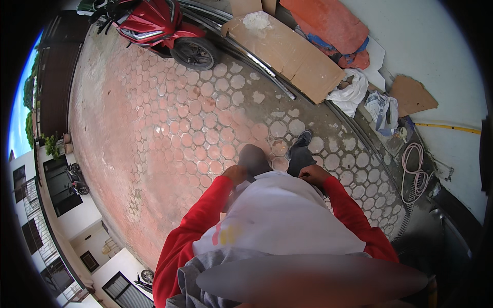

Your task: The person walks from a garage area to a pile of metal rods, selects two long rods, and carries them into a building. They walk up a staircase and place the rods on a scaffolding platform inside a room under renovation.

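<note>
My left hand (236, 174) is beside my left thigh, at the edge of my white shirt (287, 215). Its fingers look curled in, and what they hold, if anything, is hidden. On the other side, my right hand (314, 175) is bent inward near the shirt's hem and my dark trousers (300, 160). Those fingers also look closed, with nothing I can name between them. Both arms wear red sleeves (197, 205). Below the hands, my right foot shows in a dark shoe (303, 138) on the paving.
A red motorcycle (154, 25) stands ahead to the left. Cardboard (287, 51), metal bars (277, 84), an orange-red sheet (331, 23) and white sacks (350, 92) lie along the right wall. A coiled hose (415, 174) is farther right. Octagonal pavers (203, 136) cover the ground.
</note>
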### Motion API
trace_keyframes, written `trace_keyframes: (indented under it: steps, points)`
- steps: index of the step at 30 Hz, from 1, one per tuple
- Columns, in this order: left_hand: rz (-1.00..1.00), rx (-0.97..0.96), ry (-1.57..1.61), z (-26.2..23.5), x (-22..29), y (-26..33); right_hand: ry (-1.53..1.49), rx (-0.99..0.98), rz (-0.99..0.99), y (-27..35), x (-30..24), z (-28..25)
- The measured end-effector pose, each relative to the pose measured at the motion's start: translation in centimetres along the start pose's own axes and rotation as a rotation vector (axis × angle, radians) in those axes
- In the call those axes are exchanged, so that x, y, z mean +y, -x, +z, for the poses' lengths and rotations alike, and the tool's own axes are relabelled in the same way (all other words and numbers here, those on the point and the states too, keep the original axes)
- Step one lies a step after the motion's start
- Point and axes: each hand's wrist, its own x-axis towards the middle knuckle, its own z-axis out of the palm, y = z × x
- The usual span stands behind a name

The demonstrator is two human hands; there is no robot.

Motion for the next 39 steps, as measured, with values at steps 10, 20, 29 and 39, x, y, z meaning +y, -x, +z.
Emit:
trace_keyframes:
  steps: [10,20,29,39]
  points:
    - [0.317,-0.31,-0.148,-21.4,-1.0,-14.8,-0.148,0.227,0.148,-11.2,-0.8,-12.4]
    - [0.122,0.1,0.095,-35.3,-7.6,-37.8,-0.368,0.055,0.496,-32.9,-1.4,-24.8]
    - [0.188,0.299,0.048,-27.9,-9.6,-46.7,0.606,0.785,0.371,-56.4,15.8,-51.3]
    - [0.161,0.317,0.108,-28.3,-9.9,-47.9,0.586,0.663,0.353,-58.2,15.9,-50.3]
